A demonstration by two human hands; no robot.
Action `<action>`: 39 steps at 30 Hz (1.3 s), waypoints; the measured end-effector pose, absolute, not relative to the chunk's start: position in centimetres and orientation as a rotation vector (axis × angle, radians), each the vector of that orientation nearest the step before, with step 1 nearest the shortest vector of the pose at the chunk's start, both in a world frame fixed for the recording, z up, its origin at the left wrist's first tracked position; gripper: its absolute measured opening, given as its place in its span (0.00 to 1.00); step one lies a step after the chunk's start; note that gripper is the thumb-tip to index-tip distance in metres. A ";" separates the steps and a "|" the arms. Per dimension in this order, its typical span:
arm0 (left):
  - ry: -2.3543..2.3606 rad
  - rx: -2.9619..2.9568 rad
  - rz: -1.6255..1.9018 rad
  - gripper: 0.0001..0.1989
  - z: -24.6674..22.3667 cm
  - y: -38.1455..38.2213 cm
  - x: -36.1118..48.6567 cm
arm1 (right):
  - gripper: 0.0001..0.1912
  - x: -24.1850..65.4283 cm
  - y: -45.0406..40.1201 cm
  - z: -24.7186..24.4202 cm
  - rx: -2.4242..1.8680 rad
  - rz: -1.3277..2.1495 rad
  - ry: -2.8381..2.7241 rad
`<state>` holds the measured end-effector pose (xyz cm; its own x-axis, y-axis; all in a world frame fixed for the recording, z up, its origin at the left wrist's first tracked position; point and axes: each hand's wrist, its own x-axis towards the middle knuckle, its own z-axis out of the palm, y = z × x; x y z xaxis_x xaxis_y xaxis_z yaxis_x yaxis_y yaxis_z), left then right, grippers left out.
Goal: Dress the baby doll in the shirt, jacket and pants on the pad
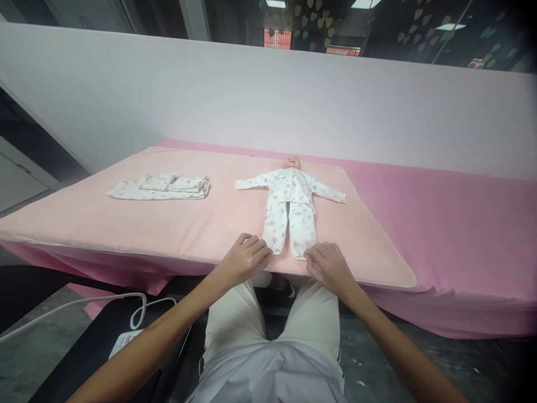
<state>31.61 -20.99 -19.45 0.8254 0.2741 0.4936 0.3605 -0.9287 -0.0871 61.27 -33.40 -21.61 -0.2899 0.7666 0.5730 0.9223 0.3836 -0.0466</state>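
A baby doll (291, 162) lies on its back on the pink bed, its head toward the wall. It wears a white patterned top (290, 184) with both sleeves spread out sideways, and matching white trousers (302, 224) with the legs toward me. My left hand (250, 254) is closed at the hem of the trouser leg on the left, fingertips pinching the cloth. At the hem of the other leg, my right hand (327, 266) is closed in the same way. The doll's hands and feet do not show outside the clothes.
A folded white patterned cloth (161, 187) lies on the peach mat (226, 224) to the left. Deeper pink fabric (453, 235) covers the bed at right. A white wall (268, 101) stands behind. A white cable (140, 313) and a white power strip (126, 340) are at lower left.
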 end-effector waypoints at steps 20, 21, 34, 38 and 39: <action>-0.817 -3.211 -0.660 0.33 -17.9 -13.4 38.8 | 0.37 63.3 -24.1 -18.7 -1.605 0.102 -2.097; -0.820 -3.222 -0.597 0.36 -18.6 -13.3 39.2 | 0.38 63.2 -23.6 -19.3 -1.618 0.143 -2.107; -0.852 -3.169 -0.479 0.42 -20.6 -14.0 39.4 | 0.40 63.2 -23.4 -22.2 -1.624 0.142 -2.143; -0.849 -3.196 -0.475 0.37 -19.1 -14.2 39.3 | 0.36 62.8 -23.8 -20.9 -1.592 0.088 -2.127; -0.852 -3.202 -0.512 0.33 -18.4 -14.1 39.3 | 0.33 62.7 -23.9 -20.3 -1.571 0.077 -2.099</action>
<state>39.30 -14.07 -18.43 0.8262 0.5120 0.2351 0.4480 -0.8501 0.2770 62.75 -23.86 -20.25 -0.1984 0.9101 0.3637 0.8810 0.3282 -0.3407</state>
